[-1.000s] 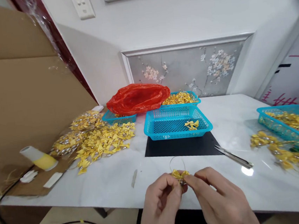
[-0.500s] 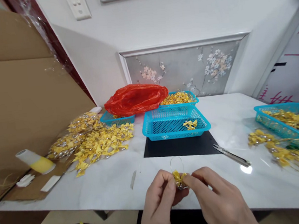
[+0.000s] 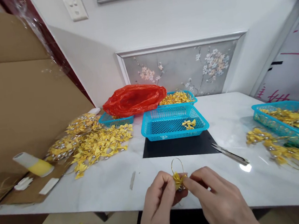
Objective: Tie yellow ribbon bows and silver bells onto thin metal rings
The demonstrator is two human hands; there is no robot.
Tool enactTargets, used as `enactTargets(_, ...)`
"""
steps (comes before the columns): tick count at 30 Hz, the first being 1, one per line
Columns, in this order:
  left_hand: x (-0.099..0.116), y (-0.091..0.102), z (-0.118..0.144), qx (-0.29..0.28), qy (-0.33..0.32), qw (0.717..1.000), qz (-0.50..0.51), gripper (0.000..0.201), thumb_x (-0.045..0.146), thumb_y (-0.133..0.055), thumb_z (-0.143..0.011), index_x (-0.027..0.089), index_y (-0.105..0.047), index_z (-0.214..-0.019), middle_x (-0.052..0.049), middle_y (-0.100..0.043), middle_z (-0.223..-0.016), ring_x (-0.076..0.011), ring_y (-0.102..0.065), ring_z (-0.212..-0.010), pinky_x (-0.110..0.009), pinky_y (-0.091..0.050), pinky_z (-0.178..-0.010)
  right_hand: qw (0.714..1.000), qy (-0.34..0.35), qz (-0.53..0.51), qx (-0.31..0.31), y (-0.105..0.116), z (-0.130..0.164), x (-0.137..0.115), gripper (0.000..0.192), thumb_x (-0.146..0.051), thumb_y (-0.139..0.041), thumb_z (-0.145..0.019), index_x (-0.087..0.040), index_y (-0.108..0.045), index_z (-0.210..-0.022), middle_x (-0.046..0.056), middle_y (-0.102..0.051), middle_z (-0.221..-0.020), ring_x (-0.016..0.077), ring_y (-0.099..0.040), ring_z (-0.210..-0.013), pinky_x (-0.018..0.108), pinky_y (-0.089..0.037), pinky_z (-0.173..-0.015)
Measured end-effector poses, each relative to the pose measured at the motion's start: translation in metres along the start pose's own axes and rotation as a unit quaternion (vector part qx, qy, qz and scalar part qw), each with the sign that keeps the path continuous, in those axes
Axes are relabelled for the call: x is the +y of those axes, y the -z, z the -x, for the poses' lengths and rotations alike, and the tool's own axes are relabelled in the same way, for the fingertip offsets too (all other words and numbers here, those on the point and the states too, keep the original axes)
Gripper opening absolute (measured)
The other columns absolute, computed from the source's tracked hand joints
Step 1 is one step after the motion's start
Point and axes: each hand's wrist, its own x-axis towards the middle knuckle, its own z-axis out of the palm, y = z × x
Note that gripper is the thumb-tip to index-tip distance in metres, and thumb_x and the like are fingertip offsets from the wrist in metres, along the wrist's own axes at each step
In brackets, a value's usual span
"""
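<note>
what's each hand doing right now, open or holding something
Left hand: closed, pinching the small yellow bow with a gold loop.
Right hand: closed, pinching the same bow from the other side.

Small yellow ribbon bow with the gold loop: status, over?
Left hand and right hand pinch small yellow ribbon bow. Held above white marble table. Nothing obstructing.

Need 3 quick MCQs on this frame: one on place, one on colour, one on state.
1. Where do the scissors lie?
A. in a basket
B. on the table, right of the black mat
C. on the cardboard

2. The plastic bag is:
A. red
B. green
C. white

3. The small yellow bow is:
A. lying in the pile
B. pinched by both hands
C. inside the bag

Answers:
B, they rest on the white table beside the black mat.
A, it is plainly red.
B, left hand and right hand grip it.
</note>
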Motion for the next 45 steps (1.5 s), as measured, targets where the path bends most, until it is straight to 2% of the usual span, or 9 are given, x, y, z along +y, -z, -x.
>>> enactTargets(4,0.002,0.0,-0.001,-0.025,0.022,0.999,0.008,0.027,0.038,-0.067,-0.087,0.018,-0.059,-0.071,-0.001,-0.061,-0.077,-0.0154,-0.055,-0.078,-0.031,-0.053,-0.082,1.0,-0.005,-0.024,-0.003,0.0,0.002,0.002,0.031,-0.004,-0.042,-0.093,-0.017,-0.067,-0.107,0.006,-0.062,-0.08,0.0139,-0.061,-0.069,0.021,-0.051,-0.056)
enactTargets(12,0.005,-0.002,0.002,-0.014,0.041,0.998,0.047,0.03,0.037,-0.07,-0.085,0.017,-0.058,-0.066,0.002,-0.056,-0.071,-0.0138,-0.052,-0.075,-0.032,-0.051,-0.084,0.997,-0.05,-0.064,-0.014,-0.001,0.003,0.002,0.038,-0.004,-0.042,-0.09,-0.024,-0.07,-0.108,0.004,-0.061,-0.081,0.0131,-0.062,-0.067,0.021,-0.051,-0.055)
enactTargets(21,-0.008,0.006,-0.003,-0.015,-0.032,0.982,-0.185,0.031,0.045,-0.061,-0.088,0.018,-0.059,-0.074,0.001,-0.058,-0.071,-0.0166,-0.052,-0.073,-0.027,-0.044,-0.072,0.991,-0.058,-0.121,0.02,-0.007,0.004,-0.001,0.027,-0.008,-0.044,-0.095,-0.02,-0.066,-0.106,0.008,-0.069,-0.091,0.0172,-0.066,-0.078,0.027,-0.057,-0.065)
enactTargets(29,-0.014,0.006,-0.004,-0.004,-0.065,0.977,-0.204,0.029,0.043,-0.057,-0.091,0.02,-0.057,-0.075,0.003,-0.053,-0.066,-0.0137,-0.044,-0.062,-0.024,-0.04,-0.064,0.993,-0.039,-0.107,0.027,-0.016,0.009,-0.001,0.03,-0.007,-0.045,-0.094,-0.019,-0.059,-0.117,0.008,-0.073,-0.096,0.0189,-0.072,-0.081,0.028,-0.061,-0.069)
enactTargets(36,-0.012,0.005,-0.005,-0.002,-0.077,0.98,-0.181,0.028,0.041,-0.06,-0.09,0.019,-0.059,-0.073,0.002,-0.056,-0.067,-0.0131,-0.047,-0.064,-0.021,-0.042,-0.062,0.989,-0.029,-0.137,0.041,-0.004,-0.003,-0.002,0.022,-0.007,-0.048,-0.092,-0.021,-0.064,-0.1,0.007,-0.071,-0.093,0.016,-0.071,-0.083,0.022,-0.059,-0.07)
enactTargets(38,-0.01,0.003,-0.004,-0.005,-0.076,0.984,-0.162,0.029,0.043,-0.06,-0.09,0.019,-0.059,-0.073,0.001,-0.057,-0.07,-0.0143,-0.051,-0.07,-0.023,-0.047,-0.069,0.98,-0.072,-0.179,0.048,0.004,-0.008,-0.002,0.017,-0.011,-0.052,-0.092,-0.023,-0.065,-0.092,0.005,-0.07,-0.094,0.0148,-0.069,-0.083,0.021,-0.058,-0.073)
enactTargets(40,-0.009,0.003,-0.003,-0.013,-0.067,0.991,-0.117,0.03,0.044,-0.06,-0.09,0.02,-0.059,-0.073,-0.001,-0.061,-0.076,-0.0164,-0.057,-0.078,-0.029,-0.052,-0.082,0.948,-0.171,-0.26,0.06,0.01,-0.013,-0.001,0.014,-0.02,-0.053,-0.095,-0.024,-0.064,-0.088,0.002,-0.069,-0.092,0.0113,-0.066,-0.069,0.019,-0.058,-0.066)
enactTargets(41,-0.009,0.003,-0.002,-0.017,-0.061,0.994,-0.089,0.03,0.044,-0.06,-0.09,0.02,-0.059,-0.073,-0.002,-0.063,-0.078,-0.0174,-0.059,-0.081,-0.031,-0.052,-0.086,0.917,-0.227,-0.321,0.064,0.011,-0.014,0.0,0.014,-0.025,-0.052,-0.097,-0.025,-0.063,-0.087,0.001,-0.069,-0.091,0.0094,-0.064,-0.062,0.019,-0.057,-0.061)
enactTargets(45,-0.009,0.004,0.002,-0.027,-0.032,0.999,0.005,0.027,0.04,-0.064,-0.088,0.019,-0.062,-0.071,-0.005,-0.068,-0.083,-0.0216,-0.066,-0.094,-0.034,-0.054,-0.092,0.714,-0.394,-0.569,0.11,0.007,-0.02,0.009,0.019,-0.039,-0.063,-0.091,-0.022,-0.06,-0.083,0.0,-0.064,-0.083,0.0114,-0.065,-0.067,0.015,-0.051,-0.048)
